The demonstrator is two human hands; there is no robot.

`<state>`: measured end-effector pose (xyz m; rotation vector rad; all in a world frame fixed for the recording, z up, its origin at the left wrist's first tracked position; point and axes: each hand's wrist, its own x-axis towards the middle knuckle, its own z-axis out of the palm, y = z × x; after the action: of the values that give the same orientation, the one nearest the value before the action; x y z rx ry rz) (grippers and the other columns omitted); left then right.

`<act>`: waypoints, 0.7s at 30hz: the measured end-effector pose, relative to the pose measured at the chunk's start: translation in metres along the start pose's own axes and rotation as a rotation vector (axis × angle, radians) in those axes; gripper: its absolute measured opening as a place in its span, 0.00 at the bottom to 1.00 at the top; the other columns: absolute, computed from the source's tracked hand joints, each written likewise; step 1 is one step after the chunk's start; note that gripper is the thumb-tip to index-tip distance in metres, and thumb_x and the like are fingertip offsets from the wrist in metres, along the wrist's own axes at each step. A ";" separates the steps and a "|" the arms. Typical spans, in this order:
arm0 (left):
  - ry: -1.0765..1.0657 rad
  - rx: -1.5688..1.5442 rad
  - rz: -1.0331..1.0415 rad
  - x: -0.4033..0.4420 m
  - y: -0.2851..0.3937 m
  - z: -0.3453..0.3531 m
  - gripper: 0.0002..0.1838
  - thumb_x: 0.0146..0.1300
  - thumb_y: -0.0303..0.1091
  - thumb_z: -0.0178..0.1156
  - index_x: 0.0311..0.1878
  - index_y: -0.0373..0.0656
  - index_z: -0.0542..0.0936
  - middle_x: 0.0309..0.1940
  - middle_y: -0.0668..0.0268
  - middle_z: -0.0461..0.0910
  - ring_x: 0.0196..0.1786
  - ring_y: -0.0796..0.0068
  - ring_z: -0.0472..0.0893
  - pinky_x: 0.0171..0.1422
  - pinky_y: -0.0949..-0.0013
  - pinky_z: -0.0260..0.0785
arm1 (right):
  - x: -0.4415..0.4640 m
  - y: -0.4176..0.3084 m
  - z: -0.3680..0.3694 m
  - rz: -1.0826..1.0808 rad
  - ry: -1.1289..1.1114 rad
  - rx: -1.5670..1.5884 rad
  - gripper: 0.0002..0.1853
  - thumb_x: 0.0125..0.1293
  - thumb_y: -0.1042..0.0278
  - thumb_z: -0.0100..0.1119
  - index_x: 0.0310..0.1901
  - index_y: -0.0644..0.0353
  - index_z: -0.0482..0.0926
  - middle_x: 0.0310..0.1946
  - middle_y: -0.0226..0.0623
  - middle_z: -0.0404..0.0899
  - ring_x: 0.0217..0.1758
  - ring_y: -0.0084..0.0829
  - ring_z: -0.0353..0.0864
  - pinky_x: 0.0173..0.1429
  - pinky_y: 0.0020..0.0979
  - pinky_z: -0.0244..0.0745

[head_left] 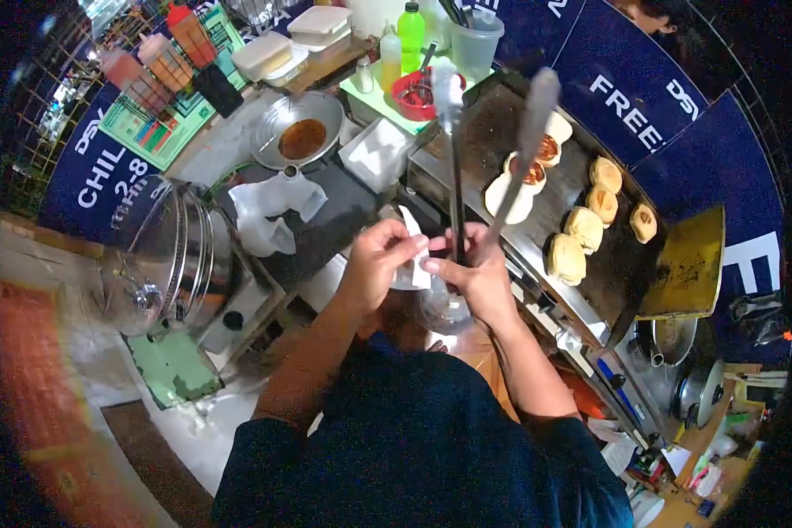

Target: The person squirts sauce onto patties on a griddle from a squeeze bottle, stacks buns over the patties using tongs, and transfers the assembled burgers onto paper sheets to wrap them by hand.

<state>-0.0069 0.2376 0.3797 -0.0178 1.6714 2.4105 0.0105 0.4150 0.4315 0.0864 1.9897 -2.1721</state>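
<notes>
Between the fingertips of the left hand (371, 264) and the right hand (486, 282) stands a narrow, crumpled piece of thin white paper (416, 251), nearly upright. The left thumb and forefinger pinch it from one side; the right thumb meets it near its lower edge. Curled around a pair of long metal tongs (524, 158), the other right fingers grasp it loosely, with its two arms spread apart and pointing away beyond the knuckles.

Judging by this grip, the step in hand is working the white paper open or separating its layers; whether it is a pocket or a flat sheet cannot be told. More loose white paper sheets (268, 211) lie beyond the left fingers, to their left.

Past the right fingers, on a dark, flat metal griddle (620, 264), rest round, pale-yellow browned buns (583, 227); nearer the tong arms lie pale bun halves, some topped with red-brown sauce (534, 174).

The next move seems to call for the left fingertips alone to steady the paper, freeing the right hand to use the tongs without tearing or dropping it.
</notes>
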 end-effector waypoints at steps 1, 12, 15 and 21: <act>0.001 -0.001 -0.001 -0.007 -0.001 0.007 0.04 0.67 0.27 0.64 0.35 0.41 0.79 0.32 0.72 0.80 0.34 0.85 0.75 0.41 0.77 0.66 | -0.004 -0.004 0.006 -0.030 0.007 0.000 0.23 0.53 0.79 0.75 0.49 0.63 0.75 0.41 0.33 0.82 0.39 0.23 0.80 0.43 0.27 0.76; -0.014 0.026 -0.012 -0.029 -0.045 -0.009 0.04 0.66 0.27 0.62 0.35 0.38 0.77 0.29 0.68 0.78 0.31 0.80 0.77 0.36 0.74 0.68 | -0.027 0.023 -0.022 -0.057 0.202 0.478 0.20 0.53 0.87 0.68 0.45 0.61 0.74 0.31 0.35 0.82 0.29 0.23 0.79 0.29 0.23 0.70; 0.289 0.518 0.138 -0.019 -0.051 -0.019 0.07 0.61 0.24 0.61 0.27 0.38 0.76 0.21 0.66 0.77 0.22 0.79 0.76 0.26 0.71 0.68 | -0.043 0.024 -0.035 -0.085 0.201 0.445 0.20 0.54 0.85 0.69 0.46 0.60 0.73 0.33 0.34 0.82 0.29 0.24 0.78 0.30 0.23 0.71; 0.194 0.092 0.196 -0.007 -0.038 -0.020 0.11 0.67 0.29 0.58 0.50 0.39 0.79 0.38 0.62 0.81 0.34 0.72 0.80 0.35 0.66 0.77 | -0.073 0.064 -0.040 -0.054 0.331 0.008 0.18 0.54 0.75 0.75 0.44 0.62 0.76 0.30 0.27 0.80 0.29 0.19 0.74 0.30 0.22 0.68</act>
<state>0.0048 0.2304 0.3379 -0.0793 1.9518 2.5406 0.0897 0.4574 0.3772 0.4238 2.1734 -2.3248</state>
